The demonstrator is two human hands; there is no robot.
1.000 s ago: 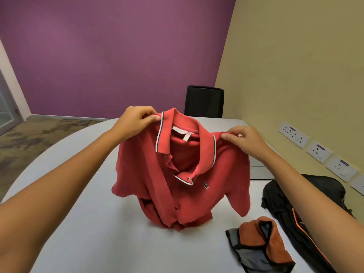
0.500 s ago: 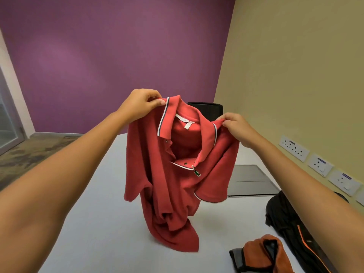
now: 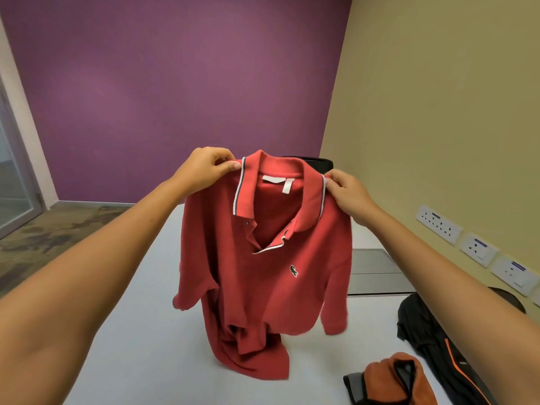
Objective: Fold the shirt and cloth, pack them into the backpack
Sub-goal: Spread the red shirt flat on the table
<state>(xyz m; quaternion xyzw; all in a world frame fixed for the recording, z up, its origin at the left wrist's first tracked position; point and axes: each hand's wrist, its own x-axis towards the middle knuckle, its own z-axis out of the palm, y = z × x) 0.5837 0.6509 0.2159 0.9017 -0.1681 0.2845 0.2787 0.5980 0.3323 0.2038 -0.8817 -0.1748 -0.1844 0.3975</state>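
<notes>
A red polo shirt (image 3: 263,282) with a striped collar hangs in the air in front of me, front facing me, its crumpled hem touching the white table (image 3: 140,346). My left hand (image 3: 204,168) pinches the shirt's left shoulder by the collar. My right hand (image 3: 349,191) pinches the right shoulder. An orange and grey cloth (image 3: 394,381) lies bunched at the lower right of the table. The black backpack (image 3: 432,343) with an orange stripe lies beside it at the right edge, partly hidden by my right forearm.
A black chair back (image 3: 318,163) stands behind the shirt at the table's far end. A grey panel (image 3: 374,270) is set in the tabletop on the right. Wall sockets (image 3: 438,225) line the beige wall to the right.
Both hands have lifted the shirt higher and drawn the shoulders apart, so the shirt now hangs spread out and straighter, with only its hem on the table.
</notes>
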